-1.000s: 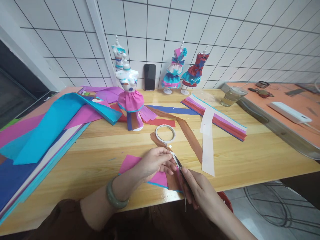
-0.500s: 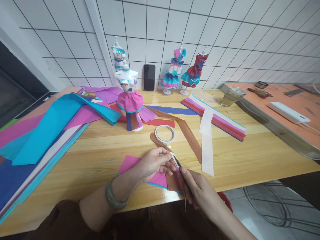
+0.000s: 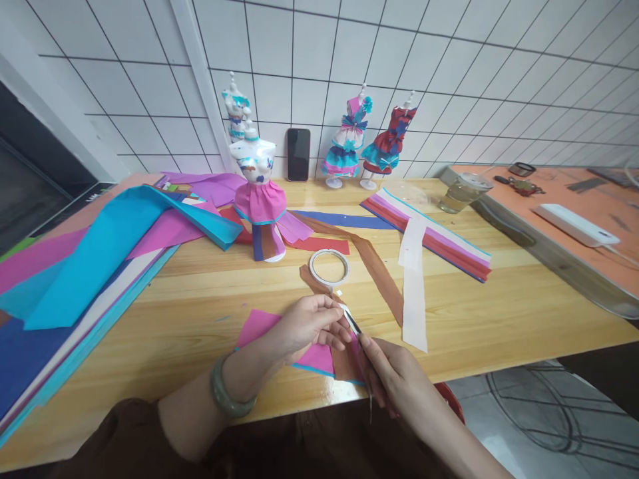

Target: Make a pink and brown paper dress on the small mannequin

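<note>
Head view: slim, dark, pointed tool [image 3: 353, 322] angled towards a narrow white strip [image 3: 344, 307]

Your right hand [image 3: 394, 372] grasps the tool, fingers curled round its lower part, so most of the handle is hidden. Its long axis slants forward and leftward from that hand to the tips of your left hand [image 3: 313, 324], whose thumb and forefinger appear to pinch the strip. The strip is therefore nearer your left hand, just ahead of the tool's end; whether the two touch, you cannot tell from here. Both are above the table [image 3: 459, 319], by a pink crepe-paper piece edged in blue [image 3: 262, 324] and near a flat white tape ring [image 3: 312, 269]. The strip looks short and matte; the tool looks straight, thin and tapering, its type unclear.
</note>
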Tool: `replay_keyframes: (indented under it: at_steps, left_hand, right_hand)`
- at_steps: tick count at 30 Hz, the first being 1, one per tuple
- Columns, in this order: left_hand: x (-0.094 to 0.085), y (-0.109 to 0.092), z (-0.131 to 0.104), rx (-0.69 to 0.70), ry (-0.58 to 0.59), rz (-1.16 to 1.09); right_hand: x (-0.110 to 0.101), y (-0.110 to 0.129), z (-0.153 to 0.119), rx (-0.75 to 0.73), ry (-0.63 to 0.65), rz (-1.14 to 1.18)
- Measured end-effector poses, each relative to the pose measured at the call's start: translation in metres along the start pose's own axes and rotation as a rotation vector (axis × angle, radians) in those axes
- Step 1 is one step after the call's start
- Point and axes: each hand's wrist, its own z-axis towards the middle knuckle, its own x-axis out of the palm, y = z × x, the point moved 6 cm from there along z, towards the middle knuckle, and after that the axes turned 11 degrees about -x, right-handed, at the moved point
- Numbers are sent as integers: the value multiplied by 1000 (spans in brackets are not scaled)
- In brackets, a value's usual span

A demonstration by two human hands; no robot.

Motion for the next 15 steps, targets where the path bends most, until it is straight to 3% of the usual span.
replay_keyframes:
  at_steps: [15]
  left_hand:
    - [2, -2, 0, -41, 57, -46]
  right_hand:
    - [1, -4, -1, 22, -17, 45]
